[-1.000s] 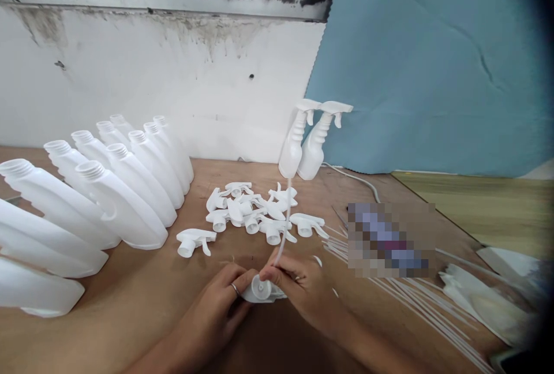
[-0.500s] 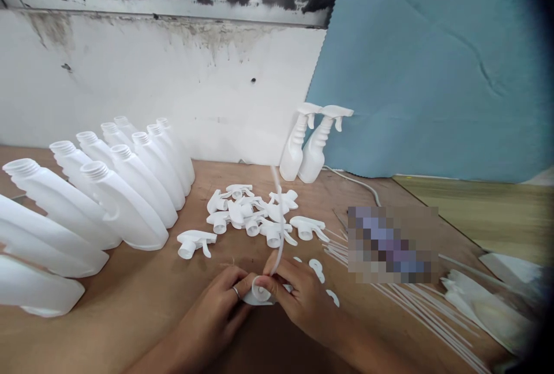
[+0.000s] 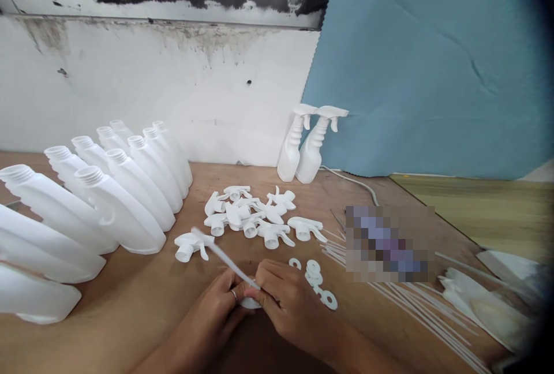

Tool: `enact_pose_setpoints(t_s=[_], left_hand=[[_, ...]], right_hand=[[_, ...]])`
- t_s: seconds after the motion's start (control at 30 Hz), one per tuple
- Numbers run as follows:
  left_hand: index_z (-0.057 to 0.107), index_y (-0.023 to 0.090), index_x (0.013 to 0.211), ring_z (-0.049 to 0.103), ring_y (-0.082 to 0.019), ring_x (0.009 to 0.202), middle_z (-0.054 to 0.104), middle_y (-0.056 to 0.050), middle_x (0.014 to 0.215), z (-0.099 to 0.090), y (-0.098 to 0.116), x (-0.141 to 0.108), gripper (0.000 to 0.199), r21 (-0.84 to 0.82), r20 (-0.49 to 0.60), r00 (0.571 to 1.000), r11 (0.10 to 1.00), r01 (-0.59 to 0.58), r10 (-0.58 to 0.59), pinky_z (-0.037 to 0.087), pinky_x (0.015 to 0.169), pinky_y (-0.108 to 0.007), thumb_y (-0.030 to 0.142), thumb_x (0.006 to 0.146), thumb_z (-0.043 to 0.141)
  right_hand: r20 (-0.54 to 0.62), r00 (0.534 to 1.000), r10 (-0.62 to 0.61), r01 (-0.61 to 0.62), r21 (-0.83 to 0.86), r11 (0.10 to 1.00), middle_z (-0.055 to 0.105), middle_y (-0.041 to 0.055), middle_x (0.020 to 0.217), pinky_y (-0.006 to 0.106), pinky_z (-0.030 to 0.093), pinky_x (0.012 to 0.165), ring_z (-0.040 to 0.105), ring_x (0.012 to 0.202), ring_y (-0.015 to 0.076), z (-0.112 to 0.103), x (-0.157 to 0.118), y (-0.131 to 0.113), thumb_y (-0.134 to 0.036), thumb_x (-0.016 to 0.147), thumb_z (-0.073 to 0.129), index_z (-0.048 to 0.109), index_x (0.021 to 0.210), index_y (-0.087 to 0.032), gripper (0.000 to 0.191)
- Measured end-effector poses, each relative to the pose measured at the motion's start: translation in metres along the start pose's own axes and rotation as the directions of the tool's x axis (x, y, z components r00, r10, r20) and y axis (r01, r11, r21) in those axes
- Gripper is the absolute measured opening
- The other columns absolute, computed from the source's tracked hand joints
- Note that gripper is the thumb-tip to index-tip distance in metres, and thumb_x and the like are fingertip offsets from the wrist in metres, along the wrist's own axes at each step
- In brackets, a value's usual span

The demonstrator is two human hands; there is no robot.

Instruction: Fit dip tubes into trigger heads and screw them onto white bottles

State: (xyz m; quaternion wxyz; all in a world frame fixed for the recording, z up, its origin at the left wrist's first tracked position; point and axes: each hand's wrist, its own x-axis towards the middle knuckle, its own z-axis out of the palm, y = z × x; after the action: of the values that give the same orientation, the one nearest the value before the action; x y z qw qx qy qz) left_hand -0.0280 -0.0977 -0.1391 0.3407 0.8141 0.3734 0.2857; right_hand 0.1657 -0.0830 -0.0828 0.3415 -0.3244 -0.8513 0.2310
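Standing open, white bottles (image 3: 130, 221) neighbour hands (image 3: 288, 299) holding a tube (image 3: 227, 258).

Left hand (image 3: 221, 299): bare, and there's the glint, a ring (image 3: 234, 295) on one finger!
Ring: silvery, slim, a narrow band catching the light; exactly which finger it circles is hard to call from up here.
Right hand (image 3: 289, 299): bare as well, with rounded knuckles (image 3: 277, 270) showing along the back.
Left forearm (image 3: 175, 344): uncovered, slender, growing wider toward the elbow end.
Right forearm (image 3: 359, 350): uncovered too, smooth in outline, a good match for its partner.
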Motion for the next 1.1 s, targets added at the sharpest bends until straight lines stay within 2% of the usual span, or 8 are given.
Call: enact_pose_setpoints(t_s=[0.17, 0.27, 0.5, 0.6, 0.73, 0.8, 0.93, 1.1], left_hand=[[0.058, 0.024, 0.107, 0.049, -0.018, 0.082, 0.049, -0.003, 0.090, -0.004, 0.002, -0.001, 0.016, 0.035, 0.010, 1.000, 0.999, -0.020, 0.020, 0.040, 0.072, -0.027, 0.021, 0.099, 0.046], [0.058, 0.024, 0.109, 0.051, -0.017, 0.082, 0.049, -0.003, 0.091, -0.010, 0.008, -0.001, 0.017, -0.007, -0.038, 0.999, 0.999, -0.032, 0.032, 0.043, 0.073, -0.026, 0.021, 0.100, 0.044], [0.051, 0.023, 0.132, 0.058, -0.018, 0.094, 0.060, -0.007, 0.106, -0.016, 0.018, -0.002, 0.033, 0.207, -0.137, 0.959, 0.954, -0.218, 0.249, 0.049, 0.082, -0.027, 0.022, 0.099, 0.051], [0.053, 0.019, 0.132, 0.057, -0.022, 0.101, 0.061, -0.009, 0.107, -0.043, 0.019, -0.001, 0.039, 0.572, -0.297, 0.831, 0.785, -0.240, 0.470, 0.047, 0.093, -0.036, 0.014, 0.094, 0.059], [0.054, 0.019, 0.127, 0.052, -0.032, 0.116, 0.056, -0.012, 0.113, -0.102, 0.012, -0.001, 0.054, 0.772, -0.612, 0.530, 0.590, 0.238, 0.587, 0.044, 0.101, -0.050, 0.019, 0.079, 0.080], [0.039, 0.015, 0.138, 0.047, -0.036, 0.123, 0.049, -0.015, 0.125, -0.124, 0.006, -0.002, 0.083, 0.749, -0.659, 0.446, 0.575, 0.327, 0.605, 0.041, 0.105, -0.060, 0.028, 0.071, 0.087], [0.016, 0.018, 0.148, 0.033, -0.039, 0.135, 0.027, -0.012, 0.147, -0.134, -0.002, -0.003, 0.091, 0.619, -0.777, 0.430, 0.680, 0.393, 0.459, 0.039, 0.107, -0.060, 0.041, 0.083, 0.075], [0.007, 0.029, 0.150, 0.034, -0.037, 0.135, 0.017, -0.006, 0.154, -0.122, -0.009, -0.002, 0.086, 0.269, -0.925, 0.367, 0.853, 0.448, 0.099, 0.036, 0.111, -0.059, 0.045, 0.090, 0.066]], right_hand=[[-0.008, 0.996, 0.090, -0.087, 0.140, 0.986, 0.058, 0.0026, 0.093, 0.030, 0.041, 0.078, 0.053, 0.085, 0.0194, -0.006, -0.006, 0.008, -0.030, 0.098, 0.058, 0.059, 0.093, -0.021, 0.010], [-0.020, 0.976, 0.216, -0.204, 0.250, 0.946, 0.056, 0.0053, 0.117, 0.031, 0.042, 0.090, 0.054, 0.102, 0.0224, -0.011, -0.013, 0.010, -0.032, 0.080, 0.080, 0.055, 0.121, -0.024, 0.048], [-0.005, 0.909, 0.418, -0.356, 0.513, 0.781, 0.063, 0.0052, 0.103, 0.032, 0.046, 0.084, 0.062, 0.095, 0.0230, -0.017, -0.029, 0.006, -0.019, 0.076, 0.074, 0.061, 0.077, -0.020, 0.013], [-0.020, 0.832, 0.555, -0.393, 0.684, 0.614, 0.067, 0.0063, 0.109, 0.030, 0.050, 0.078, 0.065, 0.095, 0.0234, -0.028, -0.040, 0.016, -0.025, 0.074, 0.078, 0.058, 0.077, -0.020, 0.020], [-0.157, 0.689, 0.708, -0.322, 0.808, 0.493, 0.070, 0.0028, 0.101, 0.023, 0.052, 0.066, 0.065, 0.082, 0.0186, -0.052, -0.055, 0.042, -0.030, 0.069, 0.086, 0.058, 0.078, -0.022, 0.031], [-0.232, 0.636, 0.736, -0.248, 0.842, 0.480, 0.071, 0.0007, 0.093, 0.022, 0.053, 0.074, 0.066, 0.087, 0.0180, -0.065, -0.057, 0.052, -0.028, 0.065, 0.089, 0.059, 0.077, -0.023, 0.032], [-0.284, 0.575, 0.767, -0.155, 0.883, 0.443, 0.071, -0.0009, 0.082, 0.030, 0.055, 0.089, 0.068, 0.090, 0.0214, -0.084, -0.055, 0.058, -0.025, 0.058, 0.092, 0.063, 0.075, -0.025, 0.033], [-0.344, 0.624, 0.701, -0.100, 0.855, 0.508, 0.070, 0.0014, 0.077, 0.044, 0.057, 0.086, 0.067, 0.095, 0.0298, -0.094, -0.051, 0.063, -0.026, 0.064, 0.086, 0.067, 0.071, -0.025, 0.020]])
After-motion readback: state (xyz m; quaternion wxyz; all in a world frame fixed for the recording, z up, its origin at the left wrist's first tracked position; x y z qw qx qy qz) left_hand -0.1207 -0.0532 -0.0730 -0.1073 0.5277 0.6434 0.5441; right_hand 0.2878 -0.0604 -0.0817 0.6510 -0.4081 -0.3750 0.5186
